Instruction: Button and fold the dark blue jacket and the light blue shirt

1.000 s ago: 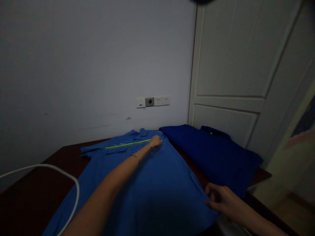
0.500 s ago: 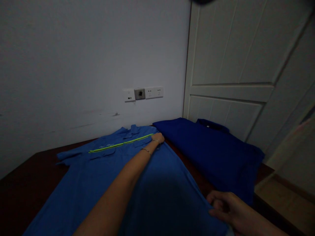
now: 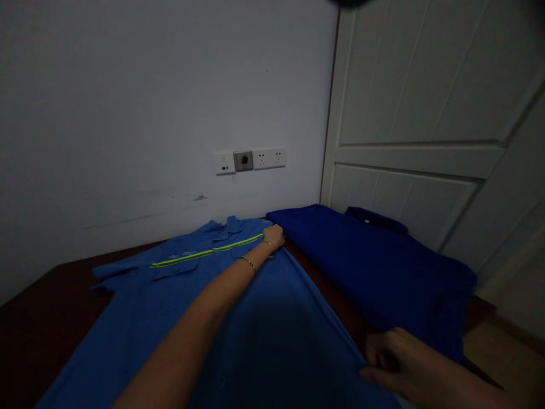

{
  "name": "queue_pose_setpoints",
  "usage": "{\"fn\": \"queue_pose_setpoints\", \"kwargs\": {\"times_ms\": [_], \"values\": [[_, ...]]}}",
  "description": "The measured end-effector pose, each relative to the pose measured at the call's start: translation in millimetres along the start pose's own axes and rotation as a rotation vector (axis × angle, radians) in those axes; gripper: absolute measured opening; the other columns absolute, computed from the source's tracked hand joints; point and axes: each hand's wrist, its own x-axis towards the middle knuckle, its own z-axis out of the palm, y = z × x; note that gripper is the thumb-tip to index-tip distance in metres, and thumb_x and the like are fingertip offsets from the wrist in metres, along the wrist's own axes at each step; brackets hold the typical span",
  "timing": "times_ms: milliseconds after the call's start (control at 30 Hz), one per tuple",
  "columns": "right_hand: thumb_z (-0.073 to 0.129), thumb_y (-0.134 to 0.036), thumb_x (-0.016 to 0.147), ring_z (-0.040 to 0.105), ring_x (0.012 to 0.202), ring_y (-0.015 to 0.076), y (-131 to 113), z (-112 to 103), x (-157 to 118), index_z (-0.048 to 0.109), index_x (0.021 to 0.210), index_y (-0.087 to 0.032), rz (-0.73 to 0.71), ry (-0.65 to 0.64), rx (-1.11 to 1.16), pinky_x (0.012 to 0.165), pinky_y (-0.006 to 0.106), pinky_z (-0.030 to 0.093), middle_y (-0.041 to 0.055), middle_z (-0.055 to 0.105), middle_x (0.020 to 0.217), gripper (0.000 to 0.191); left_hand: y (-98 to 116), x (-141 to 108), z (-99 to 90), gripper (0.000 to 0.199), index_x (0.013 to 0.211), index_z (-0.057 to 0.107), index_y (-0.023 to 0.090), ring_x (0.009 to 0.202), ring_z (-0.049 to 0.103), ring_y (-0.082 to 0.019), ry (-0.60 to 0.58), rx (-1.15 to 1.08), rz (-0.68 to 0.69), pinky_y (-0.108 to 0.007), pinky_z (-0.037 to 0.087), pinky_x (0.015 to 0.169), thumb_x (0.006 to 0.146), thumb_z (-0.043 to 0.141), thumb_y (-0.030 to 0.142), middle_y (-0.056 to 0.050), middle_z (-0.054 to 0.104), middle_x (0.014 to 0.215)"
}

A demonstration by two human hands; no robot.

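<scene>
A lighter blue work shirt [image 3: 170, 312] lies spread out front side up, with a yellow-green stripe [image 3: 183, 259] across its chest and pocket flaps below. My left hand [image 3: 273, 236] is closed on the shirt near its right shoulder, at the end of the stripe; bracelets circle the wrist. Lower down, my right hand [image 3: 394, 358] pinches the shirt's right side edge near the hem. Between the two hands that edge runs in a fairly straight line. The fingertips of my left hand are hidden.
A darker blue garment [image 3: 366, 261] with a collar lies to the right on the dark red-brown table [image 3: 51, 312]. Behind are a white wall with sockets [image 3: 269, 158] and a white panelled door [image 3: 409, 113]. Past the table's right edge, the floor [image 3: 489, 346] shows.
The view has shifted slightly. My left hand sits a little higher on the shirt's shoulder, and my right hand still grips the side edge. The shirt lies nearly the same.
</scene>
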Motion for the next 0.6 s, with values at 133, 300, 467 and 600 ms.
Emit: {"fn": "queue_pose_setpoints", "kwargs": {"times_ms": [133,300,467,600], "values": [[0.054,-0.046,0.074,0.051,0.050,0.0100,-19.2,-22.3,21.6,0.063,0.063,-0.018,-0.090,0.055,-0.061,0.043,0.019,0.030,0.0024,0.061,0.056,0.032,-3.1,5.1,3.7,0.033,0.107,0.059,0.009,0.106,0.054,-0.027,0.094,0.043,0.044,-0.034,0.042,0.089,0.077,0.052,0.019,-0.020,0.059,0.109],[0.048,-0.034,0.079,0.053,0.051,0.0096,-27.6,-41.2,73.0,0.064,0.076,-0.015,-0.174,0.080,-0.003,0.044,0.018,0.035,0.0025,0.062,0.062,0.025,-16.2,6.3,15.2,0.029,0.099,0.062,0.008,0.097,0.058,-0.024,0.167,-0.020,0.020,-0.030,0.044,0.081,0.082,0.042,0.020,-0.019,0.061,0.102],[0.044,-0.020,0.081,0.060,0.063,0.0122,-44.0,-47.2,167.9,0.058,0.093,-0.009,-0.184,0.132,0.248,0.056,0.021,0.048,0.0091,0.064,0.080,0.021,-38.8,6.3,28.4,0.030,0.083,0.062,0.010,0.081,0.058,-0.018,0.316,-0.329,-0.103,-0.025,0.043,0.072,0.083,0.038,0.026,-0.012,0.064,0.086],[0.045,-0.016,0.082,0.062,0.068,0.0135,-66.5,-41.7,247.5,0.053,0.106,-0.007,-0.084,0.186,0.372,0.060,0.023,0.051,0.0131,0.063,0.091,0.027,-52.6,3.3,38.2,0.026,0.074,0.057,0.013,0.071,0.053,-0.012,0.488,-0.598,-0.175,-0.021,0.040,0.067,0.083,0.035,0.023,-0.004,0.060,0.074]]}}
